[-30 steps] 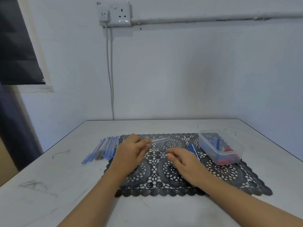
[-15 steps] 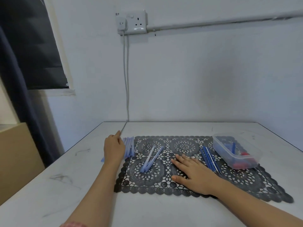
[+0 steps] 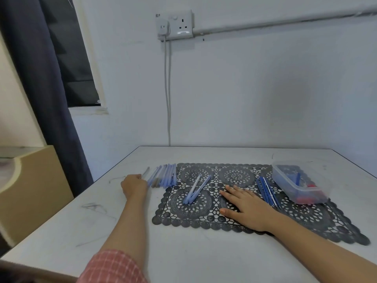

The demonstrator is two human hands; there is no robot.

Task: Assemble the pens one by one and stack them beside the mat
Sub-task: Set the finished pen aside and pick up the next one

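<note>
A black lace mat point(image 3: 306, 217) lies on the white table. Left of it sits a row of several assembled blue pens point(image 3: 163, 177). My left hand point(image 3: 133, 185) holds a pale pen point(image 3: 145, 173) at the left end of that row, fingers curled round its near end. My right hand point(image 3: 247, 206) rests flat on the mat, fingers spread. Two pale blue pen barrels point(image 3: 195, 189) lie on the mat between my hands. Several thin blue refills point(image 3: 267, 189) lie right of my right hand.
A clear plastic tub point(image 3: 302, 189) with blue and red small parts stands on the mat's far right. The white table point(image 3: 102, 221) ends at a wall behind. A beige cabinet point(image 3: 30, 190) and dark curtain point(image 3: 40, 78) stand to the left.
My left hand has carried the pen from over the mat to the left end of the pen row. My right hand has flattened on the mat. The camera has turned left.
</note>
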